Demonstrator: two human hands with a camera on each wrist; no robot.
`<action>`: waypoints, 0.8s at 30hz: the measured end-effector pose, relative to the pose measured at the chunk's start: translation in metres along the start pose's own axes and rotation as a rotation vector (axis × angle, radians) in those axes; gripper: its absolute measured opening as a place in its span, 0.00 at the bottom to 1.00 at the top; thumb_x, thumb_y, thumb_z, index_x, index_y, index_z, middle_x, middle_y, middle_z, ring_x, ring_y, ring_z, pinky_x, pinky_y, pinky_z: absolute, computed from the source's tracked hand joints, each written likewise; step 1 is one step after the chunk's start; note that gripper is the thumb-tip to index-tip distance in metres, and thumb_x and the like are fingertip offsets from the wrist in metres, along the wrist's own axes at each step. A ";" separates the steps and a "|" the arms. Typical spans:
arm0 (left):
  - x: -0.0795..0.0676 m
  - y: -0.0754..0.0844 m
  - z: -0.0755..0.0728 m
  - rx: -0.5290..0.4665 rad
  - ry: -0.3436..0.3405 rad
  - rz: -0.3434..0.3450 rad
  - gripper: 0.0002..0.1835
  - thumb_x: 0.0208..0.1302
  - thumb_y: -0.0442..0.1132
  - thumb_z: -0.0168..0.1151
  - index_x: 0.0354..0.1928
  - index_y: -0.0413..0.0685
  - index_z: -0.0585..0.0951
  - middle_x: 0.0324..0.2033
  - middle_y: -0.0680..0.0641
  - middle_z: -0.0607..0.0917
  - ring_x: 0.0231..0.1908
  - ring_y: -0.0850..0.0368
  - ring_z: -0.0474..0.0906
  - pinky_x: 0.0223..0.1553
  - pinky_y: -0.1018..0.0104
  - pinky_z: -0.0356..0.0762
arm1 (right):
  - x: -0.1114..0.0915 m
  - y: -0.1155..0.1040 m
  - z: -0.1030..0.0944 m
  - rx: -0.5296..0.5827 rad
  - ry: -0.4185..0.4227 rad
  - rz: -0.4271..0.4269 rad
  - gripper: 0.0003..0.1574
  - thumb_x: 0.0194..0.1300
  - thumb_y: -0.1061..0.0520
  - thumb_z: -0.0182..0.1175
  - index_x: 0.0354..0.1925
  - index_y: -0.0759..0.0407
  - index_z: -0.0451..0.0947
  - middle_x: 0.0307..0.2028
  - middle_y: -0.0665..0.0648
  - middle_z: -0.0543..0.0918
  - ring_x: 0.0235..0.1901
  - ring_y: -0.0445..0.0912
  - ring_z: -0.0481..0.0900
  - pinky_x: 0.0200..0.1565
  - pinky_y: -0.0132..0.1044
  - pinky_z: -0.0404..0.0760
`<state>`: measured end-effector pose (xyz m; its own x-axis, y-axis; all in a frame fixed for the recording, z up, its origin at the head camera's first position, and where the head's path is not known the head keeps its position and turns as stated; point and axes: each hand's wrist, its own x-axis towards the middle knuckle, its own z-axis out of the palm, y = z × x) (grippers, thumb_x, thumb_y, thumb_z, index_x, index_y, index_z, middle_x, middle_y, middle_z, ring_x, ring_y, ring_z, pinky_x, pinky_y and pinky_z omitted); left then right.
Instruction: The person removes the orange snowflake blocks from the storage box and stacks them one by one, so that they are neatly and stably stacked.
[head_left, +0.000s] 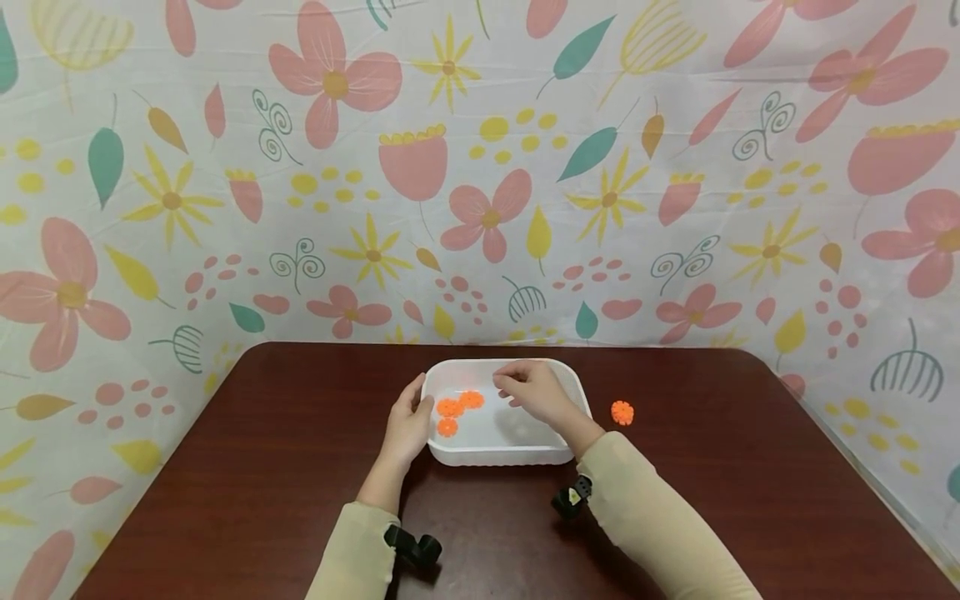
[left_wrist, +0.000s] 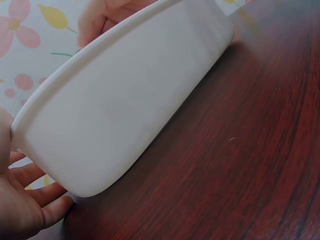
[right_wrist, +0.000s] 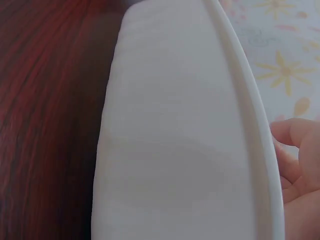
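Observation:
A white plastic basin (head_left: 491, 455) stands on the table, with orange flower-shaped discs (head_left: 447, 427) lying in its left part. At its left end, my left hand (head_left: 407, 423) holds the basin, the thumb by the rim and the fingers along the outer wall. The left wrist view shows these fingers (left_wrist: 52, 212) against the basin's lower corner. My right hand (head_left: 534, 390) is over the basin's right half, fingers loosely bent, with no disc visible at the fingertips. In the right wrist view the basin wall (right_wrist: 175, 125) partly hides that hand (right_wrist: 300, 170).
Another orange piece (head_left: 622, 412) lies on the dark wooden table (head_left: 300, 450), right of the basin. A flower-patterned cloth (head_left: 480, 275) hangs behind the table. Small black cameras (head_left: 412, 546) are strapped on both wrists.

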<state>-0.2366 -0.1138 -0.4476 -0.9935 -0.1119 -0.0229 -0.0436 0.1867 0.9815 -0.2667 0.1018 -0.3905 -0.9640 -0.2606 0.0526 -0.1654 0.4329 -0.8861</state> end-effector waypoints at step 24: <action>-0.001 0.000 0.000 -0.013 -0.006 0.043 0.27 0.71 0.39 0.46 0.71 0.47 0.61 0.59 0.37 0.74 0.55 0.45 0.73 0.52 0.54 0.75 | 0.023 0.004 0.054 -0.151 -0.146 -0.113 0.11 0.56 0.62 0.65 0.40 0.64 0.83 0.32 0.56 0.85 0.31 0.40 0.78 0.35 0.30 0.78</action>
<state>-0.2360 -0.1140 -0.4480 -0.9950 -0.0984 0.0183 0.0005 0.1781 0.9840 -0.2781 0.0512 -0.4172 -0.8992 -0.4319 0.0707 -0.3102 0.5151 -0.7990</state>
